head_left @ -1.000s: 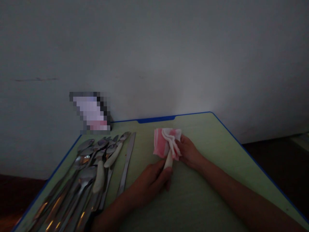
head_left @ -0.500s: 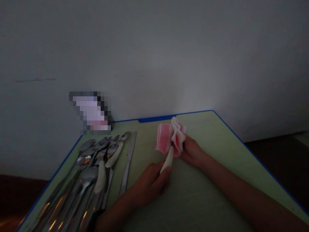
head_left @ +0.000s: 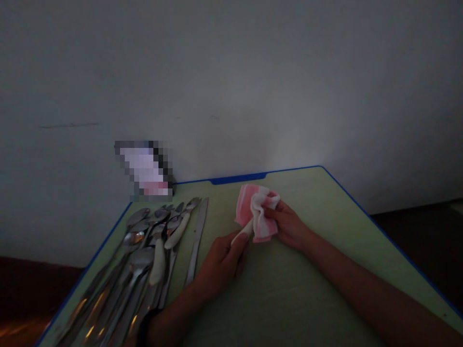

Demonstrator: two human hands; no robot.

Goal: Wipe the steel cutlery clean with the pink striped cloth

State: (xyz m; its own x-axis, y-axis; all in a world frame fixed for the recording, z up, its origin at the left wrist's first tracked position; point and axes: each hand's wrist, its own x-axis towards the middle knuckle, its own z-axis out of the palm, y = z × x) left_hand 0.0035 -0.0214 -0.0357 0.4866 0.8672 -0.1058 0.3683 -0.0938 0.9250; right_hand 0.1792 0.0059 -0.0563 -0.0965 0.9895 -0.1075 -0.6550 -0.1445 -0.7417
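Pink and white cloth point(head_left: 248, 202) is bunched in the right grip point(head_left: 289, 224), its fingers closed on the near folds while a loose flap spreads to their left. Lower and to the left, the left grip point(head_left: 224, 262) is closed around a pale handle point(head_left: 241, 235), thumb along the top; the handle's far end disappears at the cloth, so I cannot tell whether a blade, tines or a bowl lies inside. That hidden end seems the main risk: a sharp edge could press through the thin folds into the right grip's fingers, or tines could snag the weave. With only the handle held on the left, a hard tug or twist from the right might turn it or pull it loose, dropping it onto the counter point(head_left: 311, 193) below. Just left of the left grip lies a single knife point(head_left: 197, 236), partly behind that forearm, and farther left a crowded heap of cutlery point(head_left: 142, 259); an outward swing of the elbow or wrist could knock either askew.
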